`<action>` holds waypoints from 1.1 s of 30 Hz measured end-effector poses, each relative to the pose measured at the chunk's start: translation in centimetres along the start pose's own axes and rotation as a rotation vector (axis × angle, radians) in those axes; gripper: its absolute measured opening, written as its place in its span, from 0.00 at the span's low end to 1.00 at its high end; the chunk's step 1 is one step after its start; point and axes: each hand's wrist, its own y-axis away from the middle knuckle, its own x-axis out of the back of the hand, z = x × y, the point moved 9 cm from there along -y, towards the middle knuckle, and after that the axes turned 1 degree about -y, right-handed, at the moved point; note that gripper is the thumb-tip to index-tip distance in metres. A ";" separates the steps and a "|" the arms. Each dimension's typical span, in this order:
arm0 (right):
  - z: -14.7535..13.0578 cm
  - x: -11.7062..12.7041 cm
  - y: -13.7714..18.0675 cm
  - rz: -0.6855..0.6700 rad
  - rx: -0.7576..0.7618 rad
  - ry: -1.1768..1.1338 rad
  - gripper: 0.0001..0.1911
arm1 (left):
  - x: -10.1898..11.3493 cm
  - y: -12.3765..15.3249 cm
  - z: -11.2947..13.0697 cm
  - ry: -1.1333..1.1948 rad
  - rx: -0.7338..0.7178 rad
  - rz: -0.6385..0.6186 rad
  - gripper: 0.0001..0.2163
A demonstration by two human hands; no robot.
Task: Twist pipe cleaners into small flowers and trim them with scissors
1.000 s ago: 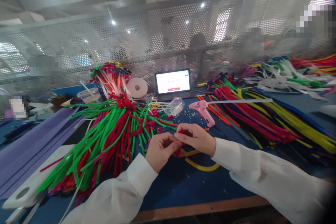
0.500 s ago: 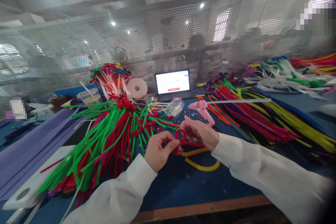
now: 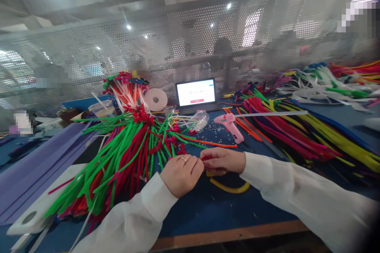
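My left hand [image 3: 182,174] is closed, its back turned up, with a ring on one finger. Fingertip to fingertip with it, my right hand [image 3: 222,160] pinches a red pipe cleaner [image 3: 208,158], mostly hidden by the fingers of both hands. Just beneath my right hand a curved yellow pipe cleaner [image 3: 230,188] lies on the blue table. To the left of my hands spreads a big heap of green pipe cleaners [image 3: 118,154] mixed with red ones. Behind my right hand rests a pink glue gun [image 3: 234,128] with a long glue stick in it.
A tablet [image 3: 196,93] showing a timer stands at the back, beside a white spool [image 3: 156,99]. Red and yellow pipe cleaners [image 3: 291,130] lie to the right. Purple sheets [image 3: 44,166] and a white board [image 3: 32,215] are at left. A perforated metal screen [image 3: 184,47] rises behind.
My left hand has turned over, its back now upward. My right hand has lowered and closed its fingers on the red pipe cleaner, whose small loop no longer shows.
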 end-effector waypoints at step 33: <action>-4.8 -1.0 1.9 0.184 0.491 0.821 0.08 | -3.0 0.8 -3.8 0.720 0.434 -0.261 0.08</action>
